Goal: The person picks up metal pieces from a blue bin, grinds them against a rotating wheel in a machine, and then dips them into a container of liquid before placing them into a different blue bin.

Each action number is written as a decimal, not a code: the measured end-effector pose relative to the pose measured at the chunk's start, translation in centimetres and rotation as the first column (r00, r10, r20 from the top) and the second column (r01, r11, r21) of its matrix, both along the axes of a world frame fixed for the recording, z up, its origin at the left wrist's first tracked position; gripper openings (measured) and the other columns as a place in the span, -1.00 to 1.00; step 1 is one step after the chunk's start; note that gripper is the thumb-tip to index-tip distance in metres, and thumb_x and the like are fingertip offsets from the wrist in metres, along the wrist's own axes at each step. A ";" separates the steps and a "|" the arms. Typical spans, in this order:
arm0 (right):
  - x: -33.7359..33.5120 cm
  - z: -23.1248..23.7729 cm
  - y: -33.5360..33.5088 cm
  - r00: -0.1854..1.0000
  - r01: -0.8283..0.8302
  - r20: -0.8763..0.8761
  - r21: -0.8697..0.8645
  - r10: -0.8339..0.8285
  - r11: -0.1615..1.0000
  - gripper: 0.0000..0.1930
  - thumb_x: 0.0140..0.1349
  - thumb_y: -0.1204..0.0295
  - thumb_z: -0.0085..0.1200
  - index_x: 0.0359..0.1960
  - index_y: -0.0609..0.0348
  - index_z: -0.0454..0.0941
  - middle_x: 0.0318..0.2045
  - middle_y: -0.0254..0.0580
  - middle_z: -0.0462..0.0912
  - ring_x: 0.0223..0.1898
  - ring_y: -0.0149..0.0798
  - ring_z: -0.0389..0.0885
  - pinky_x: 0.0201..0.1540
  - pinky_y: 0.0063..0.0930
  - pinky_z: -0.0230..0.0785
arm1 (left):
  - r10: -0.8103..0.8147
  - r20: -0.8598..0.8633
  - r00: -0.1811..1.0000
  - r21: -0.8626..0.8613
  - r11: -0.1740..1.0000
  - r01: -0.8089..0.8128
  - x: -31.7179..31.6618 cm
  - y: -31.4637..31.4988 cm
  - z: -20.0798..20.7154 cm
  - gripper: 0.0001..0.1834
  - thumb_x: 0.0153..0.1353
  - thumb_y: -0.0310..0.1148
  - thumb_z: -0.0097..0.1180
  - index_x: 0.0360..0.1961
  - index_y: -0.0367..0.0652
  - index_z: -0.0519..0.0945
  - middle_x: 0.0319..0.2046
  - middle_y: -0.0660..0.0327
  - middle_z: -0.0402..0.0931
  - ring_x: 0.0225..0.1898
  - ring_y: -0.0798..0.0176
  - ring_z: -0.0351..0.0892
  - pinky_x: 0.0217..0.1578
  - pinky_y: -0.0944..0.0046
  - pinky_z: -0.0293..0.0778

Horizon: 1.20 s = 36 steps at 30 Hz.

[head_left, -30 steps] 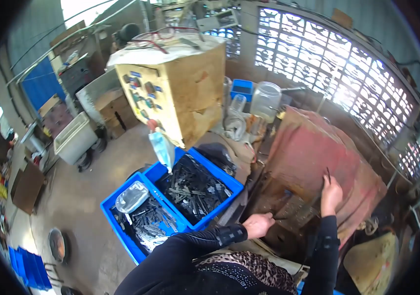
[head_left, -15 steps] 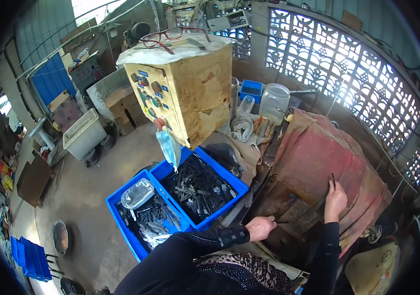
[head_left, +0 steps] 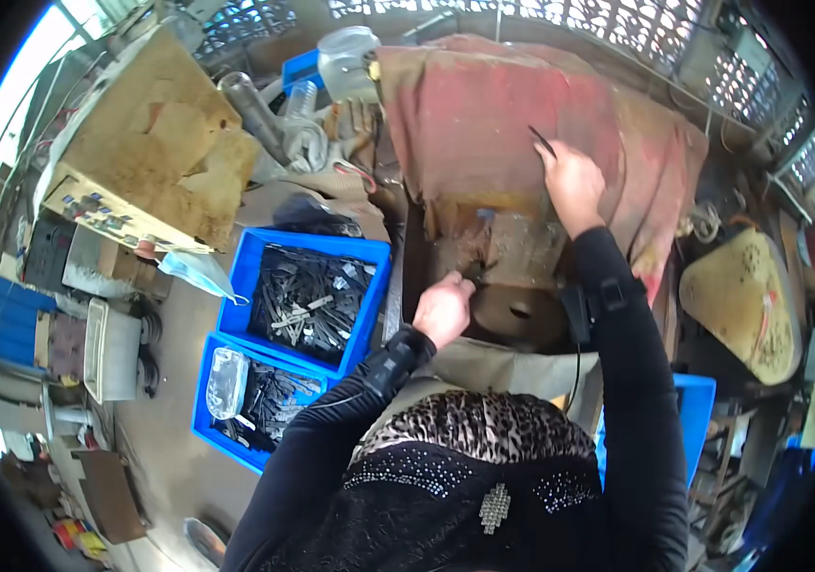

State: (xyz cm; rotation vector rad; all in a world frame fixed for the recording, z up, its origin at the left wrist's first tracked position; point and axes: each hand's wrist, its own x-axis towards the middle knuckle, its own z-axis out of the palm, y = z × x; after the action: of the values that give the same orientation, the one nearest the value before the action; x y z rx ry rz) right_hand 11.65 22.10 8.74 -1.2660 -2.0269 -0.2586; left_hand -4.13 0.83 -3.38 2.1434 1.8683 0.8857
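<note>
**Both hands at the rusty press, strip in R hand**

My R hand (head_left: 571, 181) is up on the faded red cloth cover (head_left: 484, 114) draped over the machine, fingers pressed together, pinching a thin dark metal strip (head_left: 541, 141). Strip sticks up-left out of my fingertips, lying over the cloth.

My L hand (head_left: 444, 307) is lower, curled at the front-left of the rusty brown metal press block (head_left: 512, 250), touching its edge. Looks closed, but can't tell if there's anything in it, too small/dark. Round rusty disc w/ centre hole (head_left: 514, 315) sits just right of L hand, below the block.

To my left on the floor: two blue plastic crates. Upper crate (head_left: 307, 296) full of dark flat metal pieces; lower crate (head_left: 253, 398) has similar bits plus a clear plastic bottle (head_left: 226, 381) lying on top. Beyond them a worn plywood box (head_left: 155, 153). White plastic jug (head_left: 348, 62) stands at the cloth's far-left corner.
</note>
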 end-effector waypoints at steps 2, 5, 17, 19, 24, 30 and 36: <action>-0.1 0.2 -0.1 1.000 0.029 0.006 -0.073 -0.029 0.997 -0.68 0.31 0.07 -0.01 -0.35 0.01 0.63 -0.46 -0.10 0.66 -0.37 0.03 0.66 -0.32 -0.08 0.47 | 0.021 0.023 1.000 -0.001 1.000 -0.021 0.0 0.0 0.0 -0.77 -0.06 -0.62 0.04 -0.34 -0.22 0.61 -0.42 0.00 0.46 -0.39 -0.12 0.53 -0.35 0.04 0.50; -0.3 0.6 -0.3 0.998 0.066 0.015 -0.140 -0.064 0.988 -0.65 0.31 0.03 -0.02 -0.33 0.02 0.63 -0.44 -0.10 0.67 -0.34 0.05 0.66 -0.28 -0.05 0.47 | 0.020 0.031 0.999 0.003 1.000 -0.020 0.0 0.0 0.0 -0.77 -0.03 -0.64 0.02 -0.32 -0.25 0.61 -0.40 -0.01 0.47 -0.38 -0.12 0.54 -0.32 0.05 0.50; -0.8 1.7 -0.9 0.993 0.117 0.042 -0.244 -0.111 0.963 -0.64 0.31 0.03 -0.02 -0.28 0.04 0.63 -0.41 -0.03 0.68 -0.27 0.09 0.66 -0.22 -0.02 0.46 | 0.019 0.086 0.996 0.084 0.996 -0.027 -0.2 0.0 -0.5 -0.72 -0.05 -0.68 0.01 -0.28 -0.25 0.61 -0.40 -0.02 0.48 -0.33 -0.12 0.54 -0.27 0.04 0.49; -0.7 1.9 -1.1 0.995 0.094 0.008 -0.259 -0.095 0.961 -0.64 0.31 0.03 -0.02 -0.29 0.05 0.63 -0.40 -0.02 0.68 -0.27 0.10 0.65 -0.21 -0.02 0.46 | 0.008 0.049 0.999 0.088 0.996 -0.012 -0.3 0.2 -0.8 -0.72 -0.07 -0.69 0.02 -0.29 -0.26 0.61 -0.41 0.00 0.48 -0.33 -0.11 0.55 -0.27 0.05 0.50; 1.0 2.7 -4.1 0.994 -0.011 -0.108 -0.254 -0.017 0.967 -0.64 0.28 0.04 0.02 -0.28 0.06 0.64 -0.39 0.03 0.66 -0.26 0.13 0.63 -0.21 -0.02 0.44 | -0.061 0.229 0.972 0.187 0.982 0.018 -0.8 0.5 -0.4 -0.68 -0.08 -0.74 -0.05 -0.31 -0.25 0.62 -0.41 0.01 0.51 -0.33 -0.04 0.57 -0.28 0.12 0.51; 5.4 1.0 -14.7 0.957 -0.230 -0.229 -0.211 0.181 0.950 -0.77 0.22 0.22 0.16 -0.30 0.13 0.62 -0.38 0.05 0.63 -0.33 0.08 0.62 -0.34 -0.18 0.44 | -0.047 0.270 0.962 0.303 0.952 -0.039 -1.6 3.2 1.9 -0.66 -0.06 -0.73 -0.04 -0.27 -0.26 0.64 -0.39 -0.03 0.52 -0.28 -0.12 0.56 -0.24 0.06 0.49; 8.9 -1.2 -23.4 0.890 -0.441 -0.234 -0.224 0.391 0.869 -0.84 0.00 0.49 0.26 -0.35 0.16 0.58 -0.52 -0.16 0.56 -0.49 -0.05 0.59 -0.44 -0.27 0.43 | -0.091 -0.111 0.990 0.121 0.987 0.104 -1.7 7.0 0.2 -0.66 -0.04 -0.66 -0.01 -0.21 -0.25 0.64 -0.34 -0.04 0.53 -0.23 -0.11 0.56 -0.21 0.07 0.49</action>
State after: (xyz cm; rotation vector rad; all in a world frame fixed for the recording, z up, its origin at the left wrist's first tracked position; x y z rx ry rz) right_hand 20.53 -1.32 7.50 -0.9252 -2.1628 0.3413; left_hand -5.80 7.82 -3.15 2.3781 1.7801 0.9096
